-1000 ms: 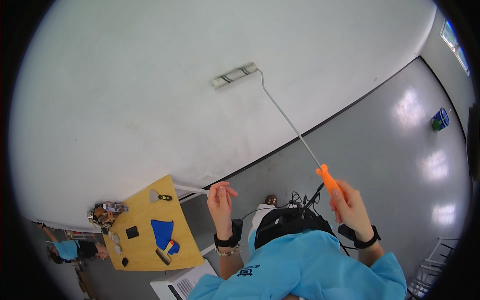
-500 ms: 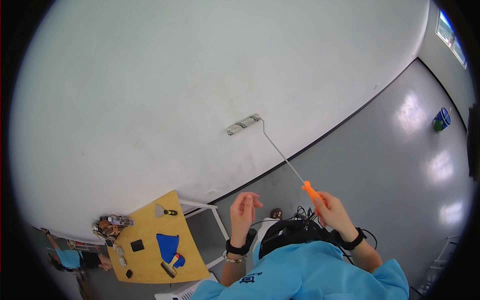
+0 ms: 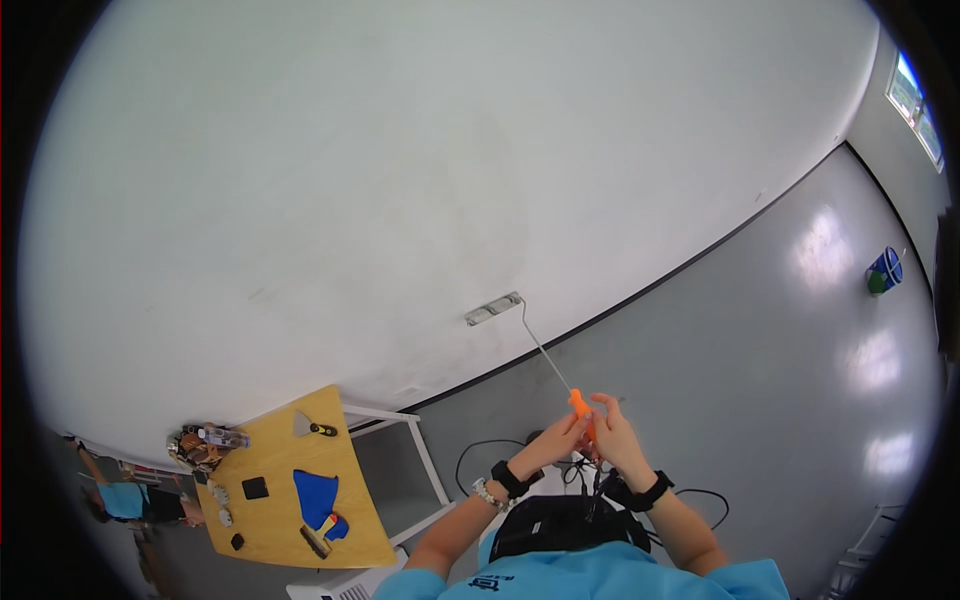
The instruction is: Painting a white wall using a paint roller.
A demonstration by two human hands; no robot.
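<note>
A paint roller point(image 3: 493, 309) with dark stripes is against the white wall point(image 3: 400, 150) low down, just above the dark baseboard, on a long bent metal rod. Its orange handle point(image 3: 578, 401) is between my two hands. My left hand point(image 3: 561, 440) grips the handle from the left, fingers curled at it. My right hand point(image 3: 615, 432) holds it from the right, with the index finger raised alongside. Faint grey smudges show on the wall above the roller.
A yellow table point(image 3: 370, 520) at lower left bears a scraper point(image 3: 304, 423), blue cloth point(image 3: 315, 490), brush point(image 3: 313, 540) and other items. Beyond it is another person point(image 3: 124, 498) in blue. Right: a bucket point(image 3: 884, 270) on grey floor, window point(image 3: 912, 105), metal frame point(image 3: 865, 555). Cables hang near my waist.
The roller has moved down the wall toward the baseboard, and the handle has come lower and leftward. My left hand, free of the roller earlier, has joined my right on the handle.
</note>
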